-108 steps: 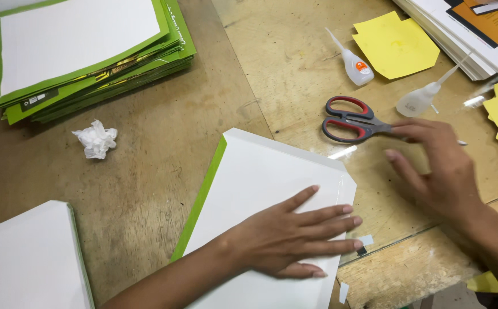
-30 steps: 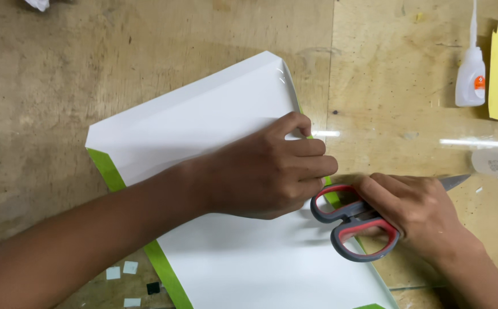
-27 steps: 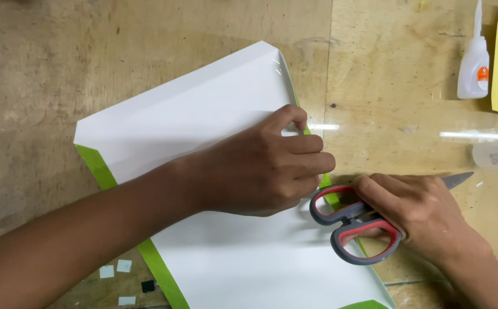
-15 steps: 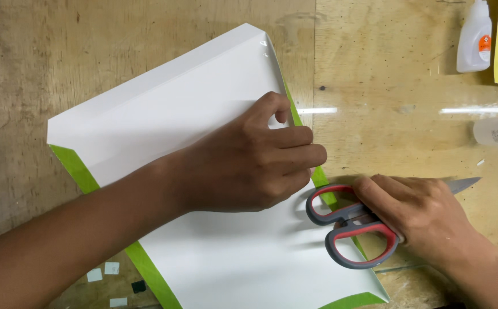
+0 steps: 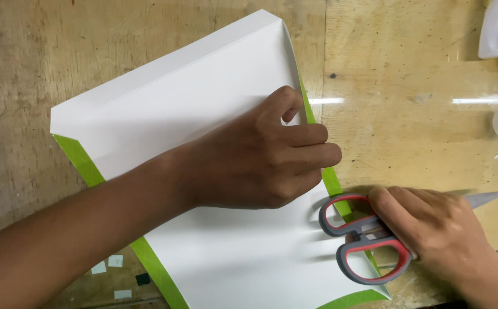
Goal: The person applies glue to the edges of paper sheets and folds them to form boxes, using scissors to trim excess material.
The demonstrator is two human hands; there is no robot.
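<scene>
The right hand [image 5: 437,234] has its grip closed over a pair of scissors [image 5: 369,243], pressing them flat near the lower right corner of a white folded sheet [image 5: 192,114]. The scissors have 2 grey oval loops lined in red; the steel blade tip pokes out past the knuckles toward the right. The left hand [image 5: 260,154] grasps nothing: its fingers are curled and its knuckles press down on the sheet beside the right-hand fold.

The sheet is smooth, matte white card lying slantwise on the worktop [image 5: 409,68], with creased flaps along its upper and right edges and bright green bands showing along its left, right and bottom borders. The worktop is pale, worn plywood with scuffs and a seam running top to bottom. A white plastic glue bottle [image 5: 497,28] stands at the upper right, well apart from the hands. Small paper scraps [image 5: 112,263] lie at the bottom left, just beside the green edge.
</scene>
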